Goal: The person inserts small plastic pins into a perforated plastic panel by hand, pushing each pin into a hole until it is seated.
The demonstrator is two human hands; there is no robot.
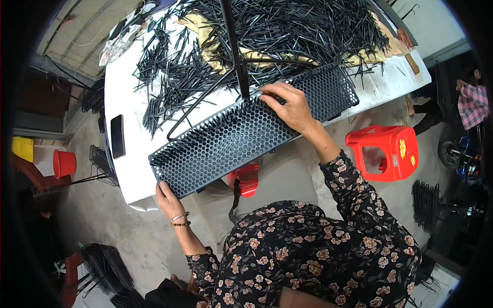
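Observation:
A long black panel (226, 138) full of round holes lies slantwise in front of me, its far side on the table and its near side over my lap. My left hand (170, 201) grips its near left corner, thumb on top. Short black sticks (190, 137) stand in rows in the holes along the far left part. My right hand (292, 110) is over the panel's middle, thumb and forefinger pinched by the far edge; whatever they hold is too small to make out. Beyond the panel, many loose black sticks (298, 25) are heaped on yellow cloth (210, 46).
A dark upright bar (233, 46) with side struts rises behind the panel. On the white tabletop (131, 177) lies a phone (117, 136) at the left. A red stool (385, 153) stands at right, a red bucket (64, 163) far left. Another person (473, 105) is at far right.

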